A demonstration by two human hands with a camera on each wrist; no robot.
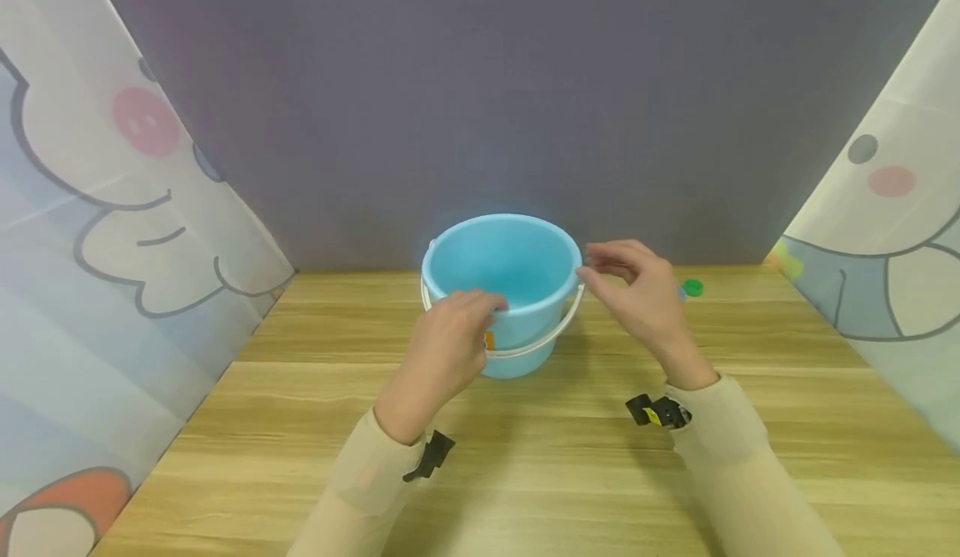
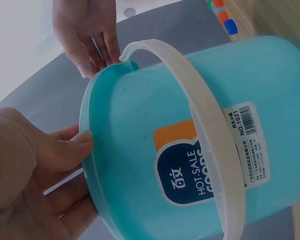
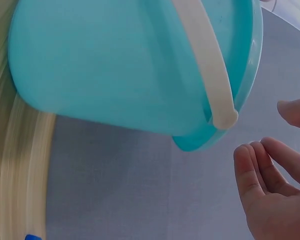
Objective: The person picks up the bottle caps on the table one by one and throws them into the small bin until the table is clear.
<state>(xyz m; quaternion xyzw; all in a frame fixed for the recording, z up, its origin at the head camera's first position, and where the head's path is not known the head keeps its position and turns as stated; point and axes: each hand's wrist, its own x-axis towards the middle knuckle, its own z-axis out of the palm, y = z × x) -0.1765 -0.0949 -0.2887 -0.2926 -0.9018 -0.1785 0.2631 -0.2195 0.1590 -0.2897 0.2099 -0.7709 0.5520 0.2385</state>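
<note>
left hand (image 1: 450,336) pinching bucket (image 1: 525,328) near far edge of bench (image 1: 555,490); right hand (image 1: 641,290), loose and empty, best set opposite for balance

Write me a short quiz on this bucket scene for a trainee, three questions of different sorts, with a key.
1. Multiple choice: what colour is the handle of the bucket?
A) Green
B) White
C) Red

2. True or false: the right grip holds nothing.

3. Fill in the blank: the rim is held between thumb and fingers by the ____ grip.

Key:
1. B
2. True; the right wrist view shows its fingertips apart from the bucket.
3. left; in the left wrist view the left grip has its thumb on the rim.
</note>
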